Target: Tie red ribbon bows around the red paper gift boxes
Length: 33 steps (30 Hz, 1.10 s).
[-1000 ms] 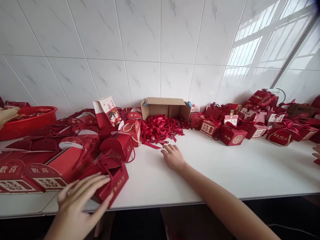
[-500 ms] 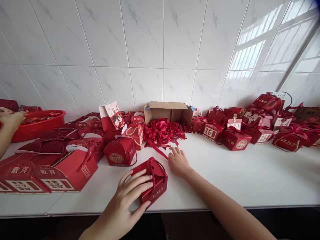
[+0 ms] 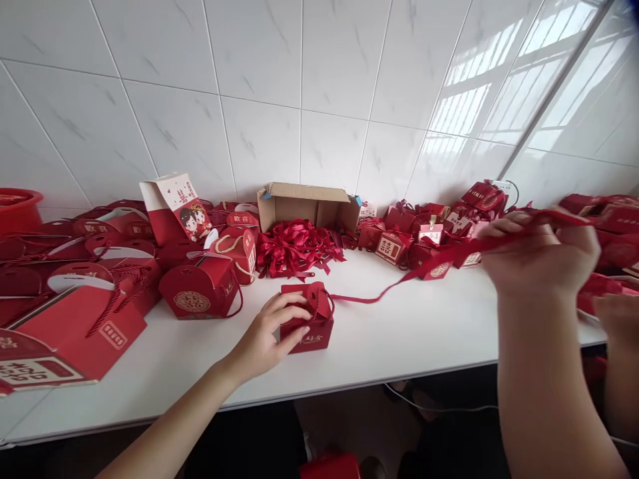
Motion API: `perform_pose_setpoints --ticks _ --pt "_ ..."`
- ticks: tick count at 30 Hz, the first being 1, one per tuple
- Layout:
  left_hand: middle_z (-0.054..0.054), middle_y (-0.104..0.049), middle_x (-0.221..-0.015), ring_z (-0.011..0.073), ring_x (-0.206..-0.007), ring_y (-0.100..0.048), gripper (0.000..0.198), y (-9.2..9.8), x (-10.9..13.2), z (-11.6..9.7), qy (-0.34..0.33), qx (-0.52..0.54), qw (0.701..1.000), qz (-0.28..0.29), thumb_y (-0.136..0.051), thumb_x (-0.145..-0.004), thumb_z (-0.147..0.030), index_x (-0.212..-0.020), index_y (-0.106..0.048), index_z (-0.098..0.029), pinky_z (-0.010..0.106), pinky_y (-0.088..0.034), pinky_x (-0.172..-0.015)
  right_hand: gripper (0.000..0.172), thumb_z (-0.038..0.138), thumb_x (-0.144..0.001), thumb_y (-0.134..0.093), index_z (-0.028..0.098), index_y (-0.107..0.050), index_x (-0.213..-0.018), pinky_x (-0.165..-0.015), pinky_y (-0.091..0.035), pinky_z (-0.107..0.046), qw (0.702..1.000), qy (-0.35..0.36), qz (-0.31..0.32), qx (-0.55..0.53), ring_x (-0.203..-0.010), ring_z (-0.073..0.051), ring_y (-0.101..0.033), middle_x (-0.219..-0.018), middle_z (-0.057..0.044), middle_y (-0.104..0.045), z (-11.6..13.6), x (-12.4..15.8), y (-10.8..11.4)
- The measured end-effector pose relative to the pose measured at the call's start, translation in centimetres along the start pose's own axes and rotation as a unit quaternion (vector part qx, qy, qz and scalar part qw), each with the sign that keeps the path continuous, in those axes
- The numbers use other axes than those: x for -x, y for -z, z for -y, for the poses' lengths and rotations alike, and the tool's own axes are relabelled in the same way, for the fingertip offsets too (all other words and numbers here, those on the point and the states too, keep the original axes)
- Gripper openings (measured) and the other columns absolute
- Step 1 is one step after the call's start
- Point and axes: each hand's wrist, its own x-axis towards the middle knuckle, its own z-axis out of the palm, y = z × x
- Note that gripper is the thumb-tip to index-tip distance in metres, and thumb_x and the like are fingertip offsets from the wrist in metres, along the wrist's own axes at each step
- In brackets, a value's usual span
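My left hand (image 3: pixel 282 326) grips a small red gift box (image 3: pixel 317 332) near the table's front edge, thumb at its front and fingers over its side and top. The box has gold lettering and a twisted red cord handle. Off to the right, my right hand (image 3: pixel 542 256) is raised above the table, closed around a red ribbon (image 3: pixel 369 299). That ribbon stretches leftward, its far end beside the box's cord. Behind the box lies a heap of red ribbons (image 3: pixel 299 247) in front of an open cardboard box (image 3: pixel 309 193).
Handled red boxes (image 3: pixel 200 293) crowd the left side, with a red basin (image 3: pixel 20 211) behind them. Ribbon-tied red boxes (image 3: pixel 392 247) stand at the back right. Another person's hand (image 3: pixel 619 316) shows at the right edge. The tiled wall (image 3: pixel 259 133) bounds the table.
My right hand has gone from beside the ribbon heap up and far right, drawing out a ribbon. The gift box now stands straighter under my left hand. The view has swung right.
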Motion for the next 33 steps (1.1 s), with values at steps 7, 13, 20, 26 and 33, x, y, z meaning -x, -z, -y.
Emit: perform_pose_setpoints --ticks 7,13,20,26,33 --pt "0.001 -0.047 -0.141 0.0324 -0.140 -0.027 0.018 0.2 0.4 -0.4 -0.044 0.030 0.998 -0.032 -0.058 -0.080 -0.022 -0.086 -0.073 -0.030 0.049 -0.020 -0.115 0.013 0.016 -0.075 -0.059 0.019 -0.068 -0.067 -0.040 -0.025 -0.024 0.987 0.022 0.028 0.154 -0.045 -0.004 -0.044 -0.058 0.004 -0.060 -1.0 2.8 -1.6" --pt "0.006 -0.051 -0.137 0.0319 -0.136 -0.036 0.032 1.2 -2.9 0.1 0.118 0.110 0.984 -0.078 -0.064 -0.074 -0.025 -0.106 -0.066 -0.027 0.049 -0.021 -0.115 0.028 0.030 -0.068 -0.073 0.019 -0.058 -0.088 -0.041 -0.024 -0.019 0.917 -0.157 0.216 0.297 -0.043 -0.005 -0.039 -0.058 0.005 -0.059 -8.1 6.4 -4.1" --pt "0.008 -0.053 -0.137 0.0333 -0.130 -0.044 0.033 0.7 -4.3 0.5 0.097 0.059 0.993 -0.006 -0.065 -0.073 -0.027 -0.106 -0.067 -0.025 0.048 -0.029 -0.111 0.021 0.034 -0.074 -0.063 0.021 -0.052 -0.085 -0.051 -0.037 -0.023 0.828 -0.160 0.288 0.454 -0.060 -0.014 -0.056 -0.069 0.001 -0.063 -13.0 8.4 -4.4" --pt "0.008 -0.054 -0.135 0.0290 -0.129 -0.045 0.024 0.4 -4.7 -0.2 0.094 0.037 0.995 -0.013 -0.061 -0.078 -0.031 -0.101 -0.066 -0.023 0.045 -0.030 -0.111 0.019 0.035 -0.073 -0.061 0.022 -0.050 -0.083 -0.049 -0.037 -0.023 0.800 -0.156 0.298 0.498 -0.061 -0.015 -0.057 -0.070 0.001 -0.064 -14.2 8.4 -4.6" --pt "0.008 -0.059 -0.124 0.0257 -0.123 -0.050 0.014 0.0 -5.4 -0.5 0.119 0.068 0.990 -0.036 -0.056 -0.082 -0.031 -0.077 -0.064 -0.021 0.042 -0.035 -0.108 0.018 0.032 -0.074 -0.061 0.023 -0.049 -0.084 -0.050 -0.039 -0.024 0.791 -0.168 0.322 0.492 -0.057 -0.013 -0.053 -0.068 0.002 -0.062 -15.1 9.0 -5.4"
